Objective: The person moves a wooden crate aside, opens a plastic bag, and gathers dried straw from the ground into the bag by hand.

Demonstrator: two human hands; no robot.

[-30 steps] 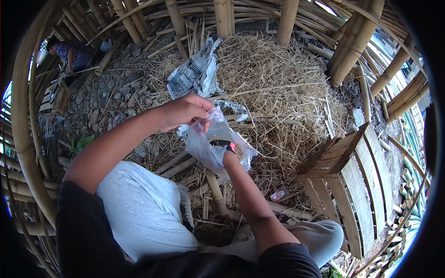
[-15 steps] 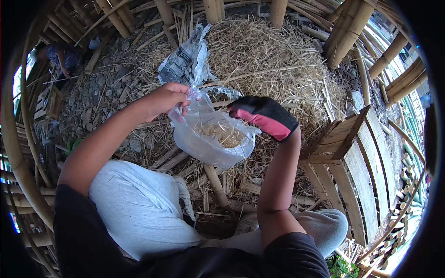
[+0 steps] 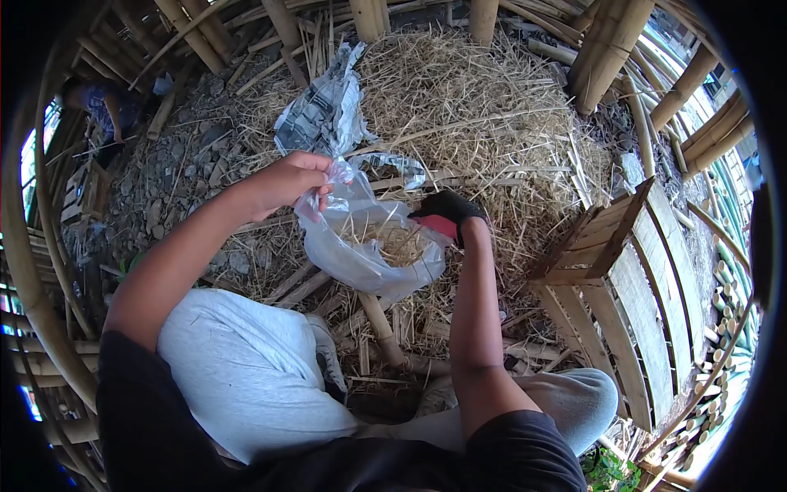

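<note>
My left hand (image 3: 307,182) is closed on the gathered upper left edge of a clear plastic bag (image 3: 352,266). The bag's mouth faces up, and dry straw (image 3: 393,239) shows inside it. My right hand (image 3: 447,215) wears a black and pink glove and is at the bag's right rim. Its fingertips are partly hidden, so what it holds, if anything, cannot be made out. Crumpled newspaper (image 3: 324,111) lies on the ground just beyond the bag.
A heap of straw (image 3: 484,107) spreads ahead. At the right stands a wooden crate (image 3: 627,303). Bamboo poles (image 3: 611,53) ring the area. Stones (image 3: 176,172) cover the ground at left, where another person (image 3: 111,107) crouches by a small crate (image 3: 84,190).
My gloved right hand came out of the bag, rose to its right, then moved down and left to the rim. My left hand shifted left with the bag, which opened wider.
</note>
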